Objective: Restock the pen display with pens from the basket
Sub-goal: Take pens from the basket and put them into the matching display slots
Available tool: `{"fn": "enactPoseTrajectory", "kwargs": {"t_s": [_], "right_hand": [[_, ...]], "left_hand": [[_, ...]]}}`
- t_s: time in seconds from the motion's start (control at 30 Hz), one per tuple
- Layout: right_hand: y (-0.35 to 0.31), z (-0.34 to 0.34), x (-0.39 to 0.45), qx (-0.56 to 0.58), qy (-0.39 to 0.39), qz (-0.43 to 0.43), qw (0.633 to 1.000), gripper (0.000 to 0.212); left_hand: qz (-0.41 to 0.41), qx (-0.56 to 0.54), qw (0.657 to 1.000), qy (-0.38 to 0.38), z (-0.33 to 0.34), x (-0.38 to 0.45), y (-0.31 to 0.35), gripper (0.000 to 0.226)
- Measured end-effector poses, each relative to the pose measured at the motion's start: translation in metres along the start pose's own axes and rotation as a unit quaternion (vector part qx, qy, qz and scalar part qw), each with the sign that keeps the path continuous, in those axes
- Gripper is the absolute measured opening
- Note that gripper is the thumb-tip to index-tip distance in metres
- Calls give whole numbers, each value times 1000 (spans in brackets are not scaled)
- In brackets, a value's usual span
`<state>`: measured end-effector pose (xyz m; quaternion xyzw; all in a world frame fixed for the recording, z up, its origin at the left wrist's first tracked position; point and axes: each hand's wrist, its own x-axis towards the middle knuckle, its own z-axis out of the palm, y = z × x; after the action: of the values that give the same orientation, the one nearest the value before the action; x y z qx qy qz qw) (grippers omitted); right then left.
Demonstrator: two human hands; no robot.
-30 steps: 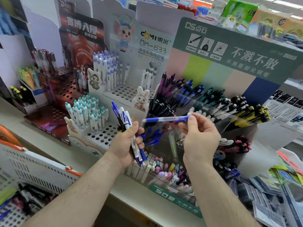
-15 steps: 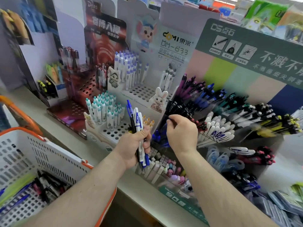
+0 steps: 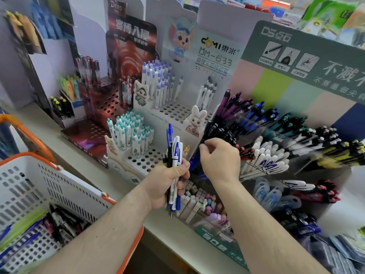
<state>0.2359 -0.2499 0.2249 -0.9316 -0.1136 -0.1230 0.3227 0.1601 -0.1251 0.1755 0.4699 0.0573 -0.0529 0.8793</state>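
I see a dark red perforated stand (image 3: 102, 107) left of centre, highlighters (image 3: 59, 103) in a small box at the far left, erasers (image 3: 199, 202) at lower centre, and green packets (image 3: 333, 18) blurred at upper right.

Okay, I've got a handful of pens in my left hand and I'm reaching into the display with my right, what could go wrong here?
1. The left hand grips a loose bundle of pens only at mid-length; one could slip out and fall toward the erasers below.
2. The right hand is at the packed blue pens; it might knock neighbours out of their slanted bin.
3. The basket sits at the shelf edge, and an elbow could bump it.
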Motion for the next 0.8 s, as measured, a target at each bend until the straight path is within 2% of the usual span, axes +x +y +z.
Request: {"fn": "enactPoseTrajectory", "kwargs": {"t_s": [0.03,0.1,0.17,0.2,0.33,0.4,0.47,0.57,0.7,0.8], "right_hand": [[-1,-5,-2,74,1,3,997,12],[-2,-11,-7,215,-77,20,973,6],[2,-13,-12,276,-159,20,948,15],[4,-14,-14,281,-175,15,944,14],[17,-22,-20,270,-136,25,953,19],[22,-27,-20,279,-111,43,953,14],[23,-34,-22,316,-125,62,939,4],[23,-46,-28,354,-160,65,919,1],[36,-63,-31,280,-114,49,952,10],[48,-80,-34,288,-49,62,954,12]], "left_hand": [[-12,4,1000,-12,0,0,0,19],[-35,-1,999,-34,2,1,-1,14],[-57,-4,997,-53,7,1,-2,18],[-64,0,996,-60,10,2,-3,22],[-73,15,995,-61,18,7,-5,28],[-80,-1,995,-62,23,10,-6,25],[-95,10,991,-91,30,11,-7,25],[-120,31,983,-136,43,10,-8,24],[-133,35,977,-162,54,11,-11,27],[-137,32,977,-163,59,14,-13,24]]}}
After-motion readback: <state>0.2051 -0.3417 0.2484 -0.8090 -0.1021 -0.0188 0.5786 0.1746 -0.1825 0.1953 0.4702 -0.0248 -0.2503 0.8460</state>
